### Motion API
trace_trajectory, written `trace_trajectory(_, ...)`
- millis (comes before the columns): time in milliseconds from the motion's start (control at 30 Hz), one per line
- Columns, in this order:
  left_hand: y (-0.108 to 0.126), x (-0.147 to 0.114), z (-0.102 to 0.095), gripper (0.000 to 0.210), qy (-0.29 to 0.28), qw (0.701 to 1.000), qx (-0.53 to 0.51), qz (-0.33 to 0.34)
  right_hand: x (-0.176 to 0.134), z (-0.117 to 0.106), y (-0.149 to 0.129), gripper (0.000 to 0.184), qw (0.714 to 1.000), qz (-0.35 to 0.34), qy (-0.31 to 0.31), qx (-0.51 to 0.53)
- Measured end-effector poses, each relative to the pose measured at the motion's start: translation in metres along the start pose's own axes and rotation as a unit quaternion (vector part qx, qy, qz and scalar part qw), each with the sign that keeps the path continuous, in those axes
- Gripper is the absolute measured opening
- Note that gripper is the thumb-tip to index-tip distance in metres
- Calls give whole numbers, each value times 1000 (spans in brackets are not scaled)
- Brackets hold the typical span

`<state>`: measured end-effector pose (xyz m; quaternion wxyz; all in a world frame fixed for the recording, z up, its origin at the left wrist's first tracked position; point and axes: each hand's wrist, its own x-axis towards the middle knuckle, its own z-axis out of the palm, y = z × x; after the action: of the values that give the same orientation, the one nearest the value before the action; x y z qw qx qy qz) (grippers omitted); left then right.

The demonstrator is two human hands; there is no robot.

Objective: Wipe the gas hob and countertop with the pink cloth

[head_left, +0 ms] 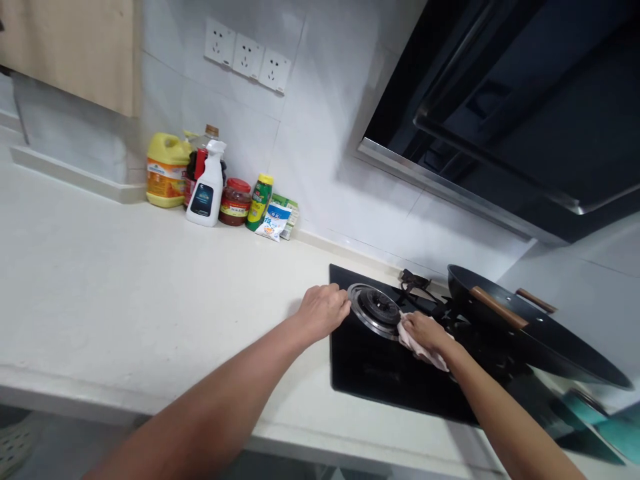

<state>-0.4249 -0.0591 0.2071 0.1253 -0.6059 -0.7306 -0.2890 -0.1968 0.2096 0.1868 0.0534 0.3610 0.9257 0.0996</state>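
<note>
A pale pink cloth (411,342) is bunched under my right hand (424,331), whose fingers press it against the right side of a round metal burner ring (359,313). The ring surrounds a dark burner (380,305) on the black glass cooktop (380,373). My left hand (325,310) is closed, with curled fingertips at the ring's left edge; its exact grip is partly hidden. Part of the cloth trails toward my right wrist.
A large black wok (545,340) with wooden handles (500,308) stands tilted on the right. Behind the cooktop lie dark burner parts (416,280). A range hood (500,120) overhangs. A spray bottle (207,187), yellow jug (167,170) and red-lidded jar (235,201) line the wall.
</note>
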Motion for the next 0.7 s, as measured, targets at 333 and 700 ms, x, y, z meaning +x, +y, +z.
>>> trace_trajectory(333, -8, 1, -4, 31, -7, 998, -26, -50, -33, -24, -59, 40, 992, -78, -5, 95)
trace_trajectory(700, -6, 1, -5, 30, -7, 998, -28, -56, 15, -32, -134, 34, 992, -64, 16, 107)
